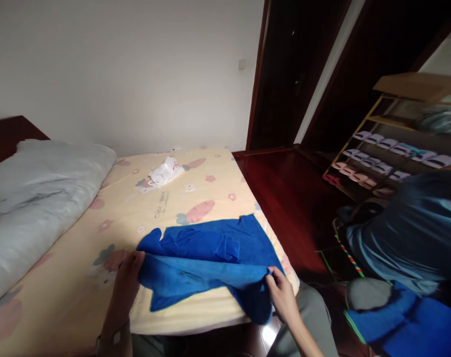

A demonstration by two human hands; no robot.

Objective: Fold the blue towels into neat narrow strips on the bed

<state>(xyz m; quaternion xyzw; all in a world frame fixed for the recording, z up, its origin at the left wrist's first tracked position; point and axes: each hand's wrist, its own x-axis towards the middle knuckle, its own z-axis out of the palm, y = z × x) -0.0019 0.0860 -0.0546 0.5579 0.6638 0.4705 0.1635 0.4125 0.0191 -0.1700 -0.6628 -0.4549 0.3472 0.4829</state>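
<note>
A blue garment [214,275] lies partly folded across the near edge of the bed, with bunched, layered cloth in its middle. One long fold is pulled taut between my two hands, and a lower corner hangs over the bed's edge. My left hand [131,270] pinches the left end of this fold between thumb and fingers. At the right end, my right hand [281,290] grips the cloth with its fingers closed. Green stitching shows along parts of the garment's border.
The bed [196,171] has a yellow patterned sheet. A white plastic bag [166,172] lies toward the back, and a grey quilt [50,183] covers the left side. To the right are a shoe rack [381,148], another person in a dark blue top [404,233] and more blue cloth [422,322].
</note>
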